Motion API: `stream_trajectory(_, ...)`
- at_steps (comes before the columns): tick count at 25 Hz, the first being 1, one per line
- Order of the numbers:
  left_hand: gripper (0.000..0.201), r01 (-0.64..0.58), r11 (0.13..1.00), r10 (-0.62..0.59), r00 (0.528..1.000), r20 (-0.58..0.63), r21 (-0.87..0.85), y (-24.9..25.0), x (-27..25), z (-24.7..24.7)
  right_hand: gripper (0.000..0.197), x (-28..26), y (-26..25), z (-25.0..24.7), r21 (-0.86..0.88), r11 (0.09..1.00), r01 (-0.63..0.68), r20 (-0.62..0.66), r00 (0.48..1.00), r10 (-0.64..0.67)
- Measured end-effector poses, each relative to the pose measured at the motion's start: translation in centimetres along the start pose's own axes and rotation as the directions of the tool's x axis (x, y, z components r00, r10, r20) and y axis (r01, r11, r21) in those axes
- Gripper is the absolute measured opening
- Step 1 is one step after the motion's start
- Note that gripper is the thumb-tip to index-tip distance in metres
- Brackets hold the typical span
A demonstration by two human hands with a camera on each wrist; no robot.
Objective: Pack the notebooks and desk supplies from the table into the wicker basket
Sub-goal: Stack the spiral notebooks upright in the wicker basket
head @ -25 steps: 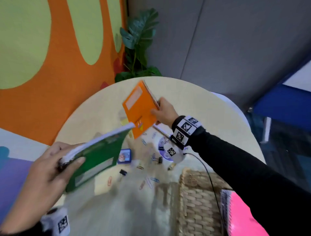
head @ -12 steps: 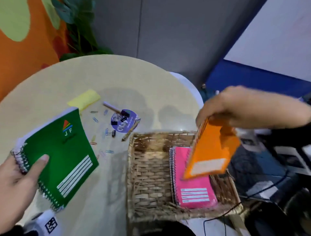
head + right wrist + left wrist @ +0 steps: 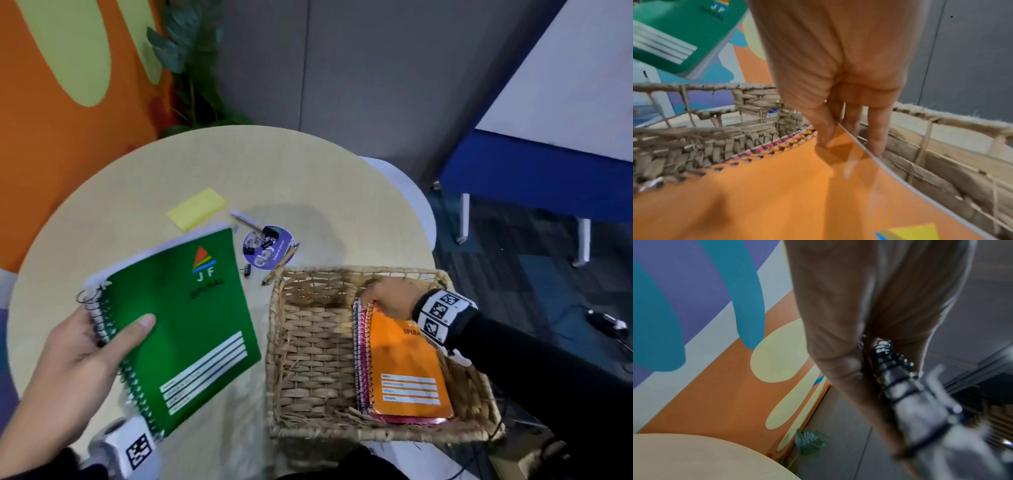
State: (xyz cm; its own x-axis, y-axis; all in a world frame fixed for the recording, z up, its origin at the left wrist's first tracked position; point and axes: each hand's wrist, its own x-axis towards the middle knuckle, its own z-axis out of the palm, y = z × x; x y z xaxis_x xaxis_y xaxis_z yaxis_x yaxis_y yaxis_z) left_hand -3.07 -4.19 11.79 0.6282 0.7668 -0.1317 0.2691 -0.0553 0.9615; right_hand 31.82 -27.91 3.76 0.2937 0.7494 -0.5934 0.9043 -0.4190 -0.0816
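Note:
A green spiral notebook (image 3: pixel 191 325) hangs over the table's left side. My left hand (image 3: pixel 85 346) grips it at the wire spine (image 3: pixel 892 369), thumb on the cover. In the right half of the wicker basket (image 3: pixel 342 272), an orange spiral notebook (image 3: pixel 407 370) lies on a pink notebook (image 3: pixel 358 342). My right hand (image 3: pixel 390 298) pinches the orange notebook's far edge. In the right wrist view its thumb (image 3: pixel 824 134) is on the orange notebook's cover (image 3: pixel 777 194), with the other fingers past the edge.
On the round table (image 3: pixel 308 192) beyond the basket lie a yellow sticky pad (image 3: pixel 197 208), a pen (image 3: pixel 246 221), a purple disc (image 3: pixel 274 255) with binder clips, and a pencil (image 3: pixel 284 260). The basket's left half (image 3: pixel 308 342) is bare. A blue bench (image 3: pixel 534 178) stands far right.
My right hand carried the orange notebook from above the table down into the basket, onto the pink notebook. My left hand kept hold of the green notebook.

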Motion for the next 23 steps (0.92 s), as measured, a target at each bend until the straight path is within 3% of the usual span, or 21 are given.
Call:
stream_trajectory(2,0.017,-0.111,0.987,0.098,0.989,0.109,0.119,2.6,-0.6,1.3,0.042,-0.6,0.1,0.3,-0.014,0.999,-0.036,-0.087,0.996,0.035)
stream_trajectory(4,0.027,-0.120,0.972,0.087,0.983,0.162,0.200,4.4,-1.7,2.3,0.071,-2.3,-0.7,-1.5,0.129,0.991,-0.028,-0.153,0.987,0.048)
stream_trajectory(6,0.032,-0.190,0.939,0.136,0.971,0.198,0.287,5.0,-1.5,3.7,0.097,-5.5,-2.9,-5.4,0.367,0.915,0.166,-0.388,0.921,-0.012)
stream_trajectory(7,0.036,-0.264,0.903,0.178,0.947,0.266,0.337,5.9,-1.9,4.6,0.101,-7.4,-4.5,-7.5,0.380,0.876,0.297,-0.525,0.849,-0.061)
stream_trajectory(9,0.042,-0.451,0.804,0.305,0.872,0.382,0.387,7.9,-2.4,6.5,0.090,-10.8,-7.9,-10.5,0.236,0.852,0.468,-0.675,0.710,-0.203)
stream_trajectory(10,0.043,-0.511,0.777,0.339,0.832,0.439,0.368,8.8,-2.7,7.5,0.075,-11.8,-9.1,-11.1,0.148,0.853,0.501,-0.697,0.664,-0.269)
stream_trajectory(12,0.043,-0.603,0.730,0.416,0.765,0.491,0.321,9.8,-2.7,9.0,0.038,-13.2,-10.0,-11.1,0.070,0.878,0.474,-0.714,0.638,-0.288)
stream_trajectory(14,0.046,-0.581,0.785,0.437,0.766,0.473,0.215,9.1,-2.5,9.7,0.021,-14.9,-9.0,-11.1,0.157,0.894,0.420,-0.699,0.687,-0.200)
stream_trajectory(17,0.049,-0.409,0.892,0.307,0.861,0.405,0.192,6.3,-1.1,9.2,0.014,-17.6,-5.3,-11.3,0.190,0.948,0.257,-0.593,0.800,-0.098)
stream_trajectory(20,0.032,-0.297,0.904,0.215,0.938,0.273,0.308,1.4,0.8,7.7,0.011,-17.2,0.0,-9.6,0.246,0.965,0.087,-0.329,0.944,-0.001)
stream_trajectory(23,0.041,-0.175,0.872,0.080,0.972,0.221,0.457,-3.5,2.6,5.5,0.017,-13.4,3.6,-5.6,0.355,0.934,0.030,-0.087,0.996,0.000)
